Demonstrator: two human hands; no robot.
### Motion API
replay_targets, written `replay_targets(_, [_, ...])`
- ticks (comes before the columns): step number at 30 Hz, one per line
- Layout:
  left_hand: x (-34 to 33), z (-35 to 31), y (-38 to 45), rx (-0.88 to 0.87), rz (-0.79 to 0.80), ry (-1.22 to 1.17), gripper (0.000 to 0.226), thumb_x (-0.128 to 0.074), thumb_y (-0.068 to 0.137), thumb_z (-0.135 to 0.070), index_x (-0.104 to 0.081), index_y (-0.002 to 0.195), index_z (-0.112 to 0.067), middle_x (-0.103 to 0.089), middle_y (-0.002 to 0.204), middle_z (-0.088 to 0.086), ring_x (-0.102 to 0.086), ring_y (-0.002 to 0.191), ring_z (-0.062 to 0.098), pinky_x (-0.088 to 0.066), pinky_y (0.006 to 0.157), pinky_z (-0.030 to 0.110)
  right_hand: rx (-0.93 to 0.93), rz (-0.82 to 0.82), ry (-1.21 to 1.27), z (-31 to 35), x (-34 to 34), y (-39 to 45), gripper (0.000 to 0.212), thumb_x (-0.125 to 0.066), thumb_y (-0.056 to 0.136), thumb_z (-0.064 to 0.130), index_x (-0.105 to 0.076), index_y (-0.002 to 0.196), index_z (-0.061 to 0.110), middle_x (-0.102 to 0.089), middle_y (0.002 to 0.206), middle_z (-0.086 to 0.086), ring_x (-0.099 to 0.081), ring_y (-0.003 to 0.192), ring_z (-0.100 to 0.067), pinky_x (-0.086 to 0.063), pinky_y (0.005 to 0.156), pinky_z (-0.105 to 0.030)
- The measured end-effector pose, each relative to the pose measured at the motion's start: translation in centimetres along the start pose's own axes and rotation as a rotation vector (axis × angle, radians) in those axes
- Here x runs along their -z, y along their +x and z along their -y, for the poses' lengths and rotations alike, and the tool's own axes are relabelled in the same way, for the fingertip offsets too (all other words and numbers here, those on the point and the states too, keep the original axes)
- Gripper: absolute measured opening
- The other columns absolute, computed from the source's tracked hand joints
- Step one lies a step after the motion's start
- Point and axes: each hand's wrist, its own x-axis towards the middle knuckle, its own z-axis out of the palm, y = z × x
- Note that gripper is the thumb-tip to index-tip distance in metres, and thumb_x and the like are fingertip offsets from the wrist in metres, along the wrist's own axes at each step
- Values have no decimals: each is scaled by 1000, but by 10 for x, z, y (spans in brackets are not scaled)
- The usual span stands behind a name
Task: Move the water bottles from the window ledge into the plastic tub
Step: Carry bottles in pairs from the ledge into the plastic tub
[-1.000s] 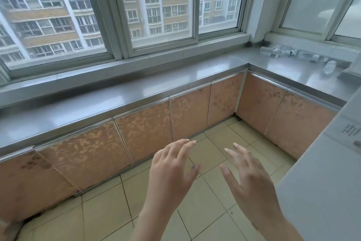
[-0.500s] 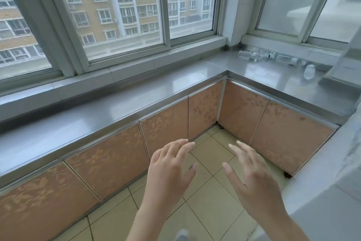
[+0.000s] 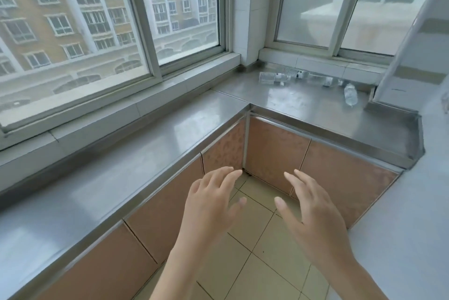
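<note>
Several clear plastic water bottles lie on their sides on the steel ledge (image 3: 303,105) under the right-hand window. One bottle (image 3: 273,78) is at the left of the row, another (image 3: 320,80) lies further right against the wall, and a third (image 3: 350,94) points toward me near a grey slanted panel. My left hand (image 3: 209,205) and my right hand (image 3: 313,214) hover low in front of me above the floor, both empty with fingers spread, well short of the bottles. No plastic tub is in view.
A steel counter (image 3: 121,178) runs along the left window and turns the corner at the back. Below it are orange patterned cabinet doors (image 3: 274,153). Beige floor tiles (image 3: 255,263) lie underfoot. A pale grey surface (image 3: 401,226) fills the right side.
The view has swung right and closer to the corner, so the bottles now sit nearer the middle. Both hands stay raised and empty, drifting slightly forward.
</note>
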Motion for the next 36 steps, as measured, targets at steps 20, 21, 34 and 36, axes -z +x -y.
replay_targets(20, [-182, -86, 306, -144, 51, -48, 50, -70, 79, -45, -61, 126, -29, -62, 126, -12, -59, 115, 12, -47, 92, 32, -177, 43, -63, -209, -1, 277, 56, -42, 89, 52, -38, 141, 32, -36, 149, 9, -33, 136, -13, -34, 105, -35])
replay_targets(21, [-187, -89, 313, -149, 56, -48, 51, -71, 79, -45, -61, 125, -29, -63, 126, -12, -59, 115, 12, -47, 92, 32, -180, 46, -72, -215, -1, 284, 56, -42, 90, 52, -38, 141, 31, -35, 149, 9, -32, 136, -13, -35, 105, -35])
replay_targets(34, [-295, -107, 491, -185, 184, -85, 52, -69, 82, -44, -58, 130, -30, -61, 130, -11, -56, 122, 14, -43, 99, 35, -289, 55, -73, -324, -31, 437, 54, -44, 90, 49, -37, 141, 30, -33, 149, 9, -34, 134, -14, -38, 99, -35])
replay_targets(36, [-317, -109, 522, -193, 203, -92, 52, -73, 78, -43, -61, 127, -29, -64, 126, -10, -61, 116, 15, -48, 94, 36, -307, 67, -85, -340, -39, 464, 53, -45, 91, 48, -38, 141, 30, -33, 150, 9, -33, 135, -13, -38, 99, -34])
